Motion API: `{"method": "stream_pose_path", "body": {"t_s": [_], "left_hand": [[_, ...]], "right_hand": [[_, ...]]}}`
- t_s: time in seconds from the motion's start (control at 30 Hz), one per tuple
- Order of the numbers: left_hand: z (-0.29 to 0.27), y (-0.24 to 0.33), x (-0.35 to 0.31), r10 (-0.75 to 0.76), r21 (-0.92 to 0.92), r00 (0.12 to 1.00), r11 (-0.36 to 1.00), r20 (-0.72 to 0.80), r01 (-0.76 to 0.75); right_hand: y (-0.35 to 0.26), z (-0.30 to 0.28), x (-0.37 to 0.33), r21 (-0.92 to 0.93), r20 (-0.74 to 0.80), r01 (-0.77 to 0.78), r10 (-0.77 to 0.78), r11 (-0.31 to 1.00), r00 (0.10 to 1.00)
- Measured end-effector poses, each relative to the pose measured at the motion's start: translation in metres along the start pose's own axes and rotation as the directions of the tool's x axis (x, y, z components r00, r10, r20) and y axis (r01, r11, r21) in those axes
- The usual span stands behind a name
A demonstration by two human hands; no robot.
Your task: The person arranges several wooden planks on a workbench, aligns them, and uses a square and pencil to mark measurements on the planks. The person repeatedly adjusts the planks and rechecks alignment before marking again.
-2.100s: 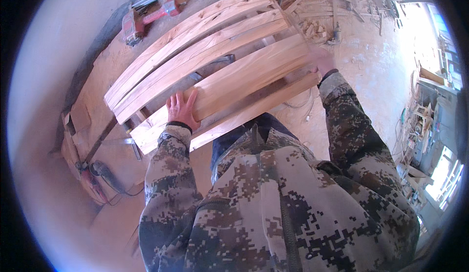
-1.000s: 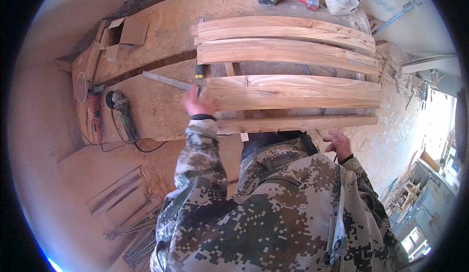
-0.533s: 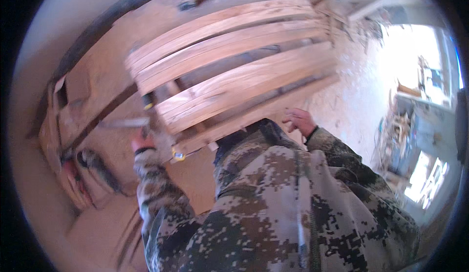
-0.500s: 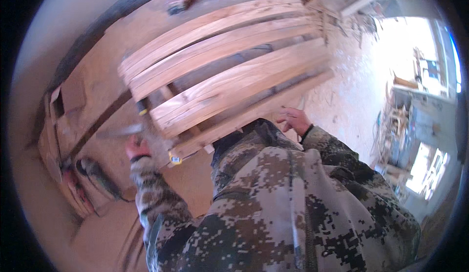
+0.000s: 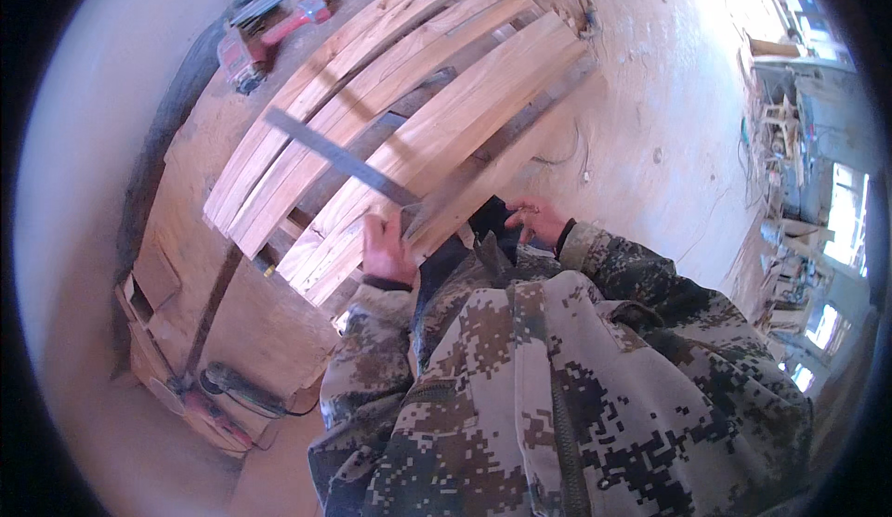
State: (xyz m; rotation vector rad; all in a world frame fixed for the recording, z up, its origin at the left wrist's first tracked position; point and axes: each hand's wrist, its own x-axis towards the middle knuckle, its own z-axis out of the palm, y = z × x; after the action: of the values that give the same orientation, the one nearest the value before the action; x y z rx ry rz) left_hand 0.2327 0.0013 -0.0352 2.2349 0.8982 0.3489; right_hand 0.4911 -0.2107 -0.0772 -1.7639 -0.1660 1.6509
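A slatted wooden frame [image 5: 437, 117] of pale planks lies before me with gaps between its slats. My left hand [image 5: 388, 255] is closed at the frame's near edge, gripping what looks like a metal try square. The try square's flat grey blade [image 5: 339, 155] slants up and left over the slats, casting a shadow on them. Its lower end is partly hidden by my fingers. My right hand [image 5: 539, 222] is beside black cloth [image 5: 491, 220] at my waist, right of the frame's near corner, its fingers bent and apart with nothing visible in them.
A red power tool [image 5: 243, 57] lies beyond the frame at upper left. An angle grinder [image 5: 246, 389] with a cord rests at lower left near a dark slot in the board surface. At right, the floor [image 5: 660, 136] carries scraps, and timber pieces [image 5: 790, 145] crowd the far side.
My left hand has moved right and up with the try square, from beside the frame to over its near edge. The view has turned, and my right hand is now at the black cloth.
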Motion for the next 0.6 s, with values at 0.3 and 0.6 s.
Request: {"method": "stream_pose_path", "body": {"t_s": [0.3, 0.6], "left_hand": [[0.022, 0.006, 0.018, 0.118, 0.255, 0.988, 0.957, 0.096, -0.139], [0.016, -0.005, 0.018, 0.161, 0.309, 0.973, 0.928, 0.167, -0.207]], "right_hand": [[0.026, -0.008, -0.009, 0.096, -0.092, -0.020, 0.029, 0.995, 0.995], [0.026, -0.002, -0.015, 0.143, -0.111, -0.027, 0.043, 0.989, 0.993]]}}
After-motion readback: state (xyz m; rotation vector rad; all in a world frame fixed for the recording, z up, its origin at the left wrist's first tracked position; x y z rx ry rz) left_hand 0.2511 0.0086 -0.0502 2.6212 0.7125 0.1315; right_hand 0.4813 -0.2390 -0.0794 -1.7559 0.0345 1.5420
